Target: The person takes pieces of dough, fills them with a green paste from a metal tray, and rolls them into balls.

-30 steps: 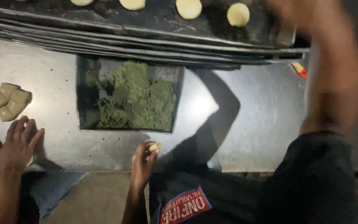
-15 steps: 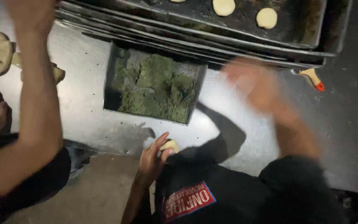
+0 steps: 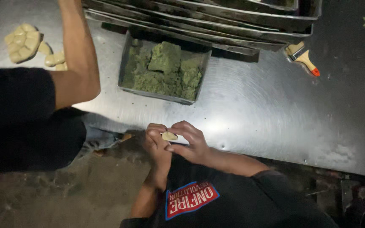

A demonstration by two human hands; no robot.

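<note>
Both hands are now meeting at the near table edge, where half a second ago the right one was swinging blurred above the steel and the left alone was holding the dough.

From the head camera, the left hand [image 3: 156, 141] and the right hand [image 3: 189, 141] are pinching a small pale dough piece [image 3: 169, 136] between their fingertips, fingers closed together on it, just off the edge of the steel table [image 3: 267, 105]. Beyond them a metal tray [image 3: 125, 63] is holding crumbly green filling [image 3: 165, 67]. Stacked baking trays [image 3: 216, 21] are lying along the far side, and a small brush [image 3: 303, 57] with a red-tipped handle is resting beside them. At the left, another person's arm [image 3: 74, 50] is reaching across the table near a cluster of dough portions [image 3: 22, 40].
</note>
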